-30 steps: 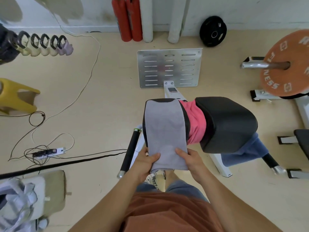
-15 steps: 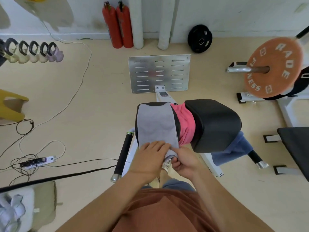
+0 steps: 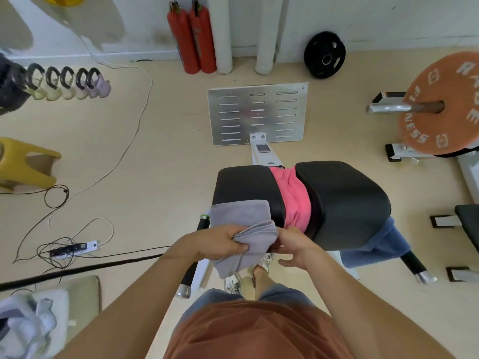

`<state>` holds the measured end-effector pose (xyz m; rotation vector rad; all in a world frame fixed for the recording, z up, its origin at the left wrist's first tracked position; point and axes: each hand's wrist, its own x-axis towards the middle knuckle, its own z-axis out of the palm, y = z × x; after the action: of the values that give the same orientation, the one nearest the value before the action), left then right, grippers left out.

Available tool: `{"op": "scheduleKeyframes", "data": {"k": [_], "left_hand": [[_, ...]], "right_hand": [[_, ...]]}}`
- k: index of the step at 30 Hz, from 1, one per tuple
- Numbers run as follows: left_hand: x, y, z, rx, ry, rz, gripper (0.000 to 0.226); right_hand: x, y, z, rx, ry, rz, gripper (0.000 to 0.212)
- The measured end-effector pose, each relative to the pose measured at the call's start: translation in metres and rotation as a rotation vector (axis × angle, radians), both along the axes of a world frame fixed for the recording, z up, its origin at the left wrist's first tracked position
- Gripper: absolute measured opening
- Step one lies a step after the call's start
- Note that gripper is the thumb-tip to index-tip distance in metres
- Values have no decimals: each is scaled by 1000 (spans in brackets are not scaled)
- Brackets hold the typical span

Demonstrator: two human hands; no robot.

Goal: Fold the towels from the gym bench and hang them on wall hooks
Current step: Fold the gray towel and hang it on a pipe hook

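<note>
**Q:** Towels, counted?
**A:** Three: a grey towel (image 3: 243, 216), a pink towel (image 3: 295, 200) between the two black bench pads (image 3: 344, 203), and a blue towel (image 3: 375, 242) hanging below the right pad.

**Q:** Hands?
**A:** My left hand (image 3: 215, 242) grips the grey towel's bunched fold, thumb on top. My right hand (image 3: 295, 244) curls its fingers on the fold's right edge.

**Q:** Long axis?
**A:** It runs away from me: the far end lies flat on the left pad and the near end droops off its edge.

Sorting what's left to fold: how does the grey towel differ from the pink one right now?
The grey towel is doubled over and gripped by the left hand; the pink towel lies untouched. The grey towel sits at the near end of the left pad, hanging past it; the pink towel is tucked between that pad and the right pad. Both are plain, single-colour.
</note>
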<state>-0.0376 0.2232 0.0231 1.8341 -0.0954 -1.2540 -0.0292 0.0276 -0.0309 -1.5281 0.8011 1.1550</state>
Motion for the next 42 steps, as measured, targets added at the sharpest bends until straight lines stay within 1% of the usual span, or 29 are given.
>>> {"op": "scheduleKeyframes", "data": {"k": [2, 3, 4, 5, 6, 7, 8, 11, 13, 15, 17, 19, 20, 23, 25, 26, 27, 28, 30, 31, 32, 35, 36, 37, 38, 39, 40, 41, 42], "left_hand": [[9, 1, -2, 26, -2, 19, 32], [14, 1, -6, 72, -29, 10, 31], [19, 0, -10, 131, -70, -2, 28], [23, 0, -17, 193, -127, -3, 23], [28, -1, -24, 257, -196, 14, 16], [31, -1, -31, 328, -279, 40, 10], [34, -2, -35, 407, -366, 51, 10], [38, -6, -42, 592, -624, -25, 22], [39, -8, -43, 629, -665, -43, 29], [42, -8, -44, 615, -600, -60, 27], [45, -8, -42, 588, -537, -72, 17], [49, -6, -38, 581, -499, -57, 7], [50, -5, -35, 573, -484, -46, 3], [50, 3, -23, 508, -430, 32, 14], [48, 6, -8, 428, -407, 95, 23], [47, 8, 2, 381, -400, 119, 25], [45, 10, 12, 345, -400, 133, 23], [43, 12, 24, 322, -413, 131, 19], [39, 16, 48, 298, -475, 90, 17], [37, 19, 61, 297, -517, 60, 18], [33, 24, 73, 301, -562, 32, 17], [17, 47, 103, 302, -699, 25, 16], [9, 58, 111, 298, -756, 45, 16], [1, 70, 118, 293, -841, 66, 15], [-8, 83, 126, 293, -949, 80, 15], [-17, 96, 134, 297, -1056, 85, 16], [-28, 108, 145, 290, -1144, 94, 17], [-40, 120, 158, 271, -1194, 104, 20], [-53, 131, 170, 248, -1209, 116, 23]], "right_hand": [[-4, 2, -7, 19, 65, -78, 20], [-7, 3, -13, 70, 114, -171, 12], [-10, 4, -19, 123, 165, -264, 9], [-13, 5, -25, 166, 211, -342, 12], [-14, 6, -29, 185, 239, -366, 16], [-15, 6, -33, 181, 243, -352, 18], [-15, 7, -34, 162, 230, -309, 18], [-12, 5, -35, 114, 181, -183, 18], [-9, 1, -34, 91, 174, -134, 19], [-7, -3, -34, 89, 214, -109, 14], [-6, -5, -33, 92, 240, -65, 21], [-2, -6, -31, 83, 200, 31, 29], [1, -6, -29, 75, 168, 83, 28], [8, -1, -19, 12, 56, 267, 19], [14, -3, -9, -9, -39, 445, 16], [18, -4, 0, -4, -77, 528, 12], [22, -3, 11, 20, -119, 606, 14], [25, -3, 21, 66, -172, 669, 22], [27, 1, 39, 176, -337, 747, 47], [26, 6, 47, 170, -420, 739, 56], [26, 13, 59, 142, -488, 716, 55], [21, 39, 94, 85, -594, 634, 27], [15, 50, 107, 103, -608, 596, 21], [8, 63, 121, 126, -634, 551, 23], [-1, 76, 136, 149, -662, 485, 30], [-10, 88, 147, 171, -695, 409, 32], [-22, 100, 157, 212, -729, 306, 26], [-33, 112, 166, 282, -751, 181, 17], [-44, 124, 177, 362, -756, 37, 16]]}}
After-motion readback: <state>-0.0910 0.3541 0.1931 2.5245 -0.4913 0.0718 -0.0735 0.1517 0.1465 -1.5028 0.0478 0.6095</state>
